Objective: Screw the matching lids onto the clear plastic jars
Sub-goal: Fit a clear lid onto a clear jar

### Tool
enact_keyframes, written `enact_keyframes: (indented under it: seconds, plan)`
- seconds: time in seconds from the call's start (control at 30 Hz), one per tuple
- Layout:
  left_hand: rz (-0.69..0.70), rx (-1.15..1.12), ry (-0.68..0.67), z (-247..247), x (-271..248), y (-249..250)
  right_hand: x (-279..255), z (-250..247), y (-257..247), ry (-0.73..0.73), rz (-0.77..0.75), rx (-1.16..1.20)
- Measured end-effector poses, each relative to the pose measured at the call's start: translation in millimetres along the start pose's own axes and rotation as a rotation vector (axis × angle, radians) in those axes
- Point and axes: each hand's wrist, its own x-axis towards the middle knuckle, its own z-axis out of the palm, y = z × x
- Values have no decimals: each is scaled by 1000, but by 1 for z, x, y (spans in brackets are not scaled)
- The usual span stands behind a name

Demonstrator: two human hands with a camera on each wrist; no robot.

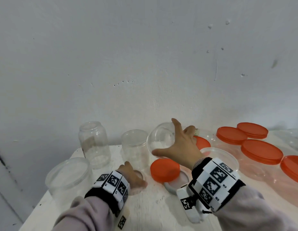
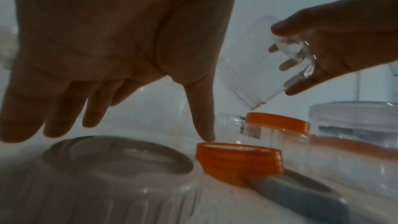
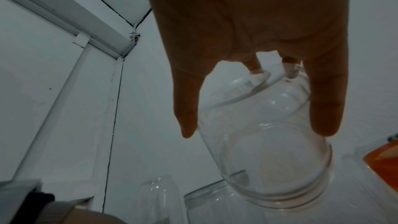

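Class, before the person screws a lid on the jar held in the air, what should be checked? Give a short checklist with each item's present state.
1. Right hand grips the lifted jar: ok.
2. Jar upright, mouth up: not ok, tilted, mouth down.
3. Small orange lid within reach, loose on the table: ok.
4. Left hand free: ok, open, holding nothing.
5. Lid fits this jar: cannot tell.

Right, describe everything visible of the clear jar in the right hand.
The clear jar is see-through plastic, round-bodied, empty and lidless, with thread rings round its open mouth. It is lifted off the white table, tilted, mouth pointing down toward the person. The right hand grips it at its base end, thumb on one side and fingers on the other. Nothing else touches it; a small orange lid lies below.
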Motion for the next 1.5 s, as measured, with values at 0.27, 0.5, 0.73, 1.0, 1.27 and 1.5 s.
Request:
enact_keyframes:
  seconds: [0.27,0.5,0.73,1.0,1.27,1.5]
  plan:
    - [46,110,-61,12,-19,-7,-19,3,3,-11,-51,-31]
    - [98,-167,-61,-9,-41,-20,-38,1,10,-69,-49,41]
    - [121,-671,63,-26,-62,-44,-56,11,7,-141,-68,-95]
    - [226,-732,56,-31,-81,-53,-68,22,-1,-280,-42,-80]
    - [66,-266,-60,-8,-71,-53,-79,14,14,-352,-1,-89]
    - [6,83,-98,20,-46,-55,-94,-4,41,-438,13,-42]
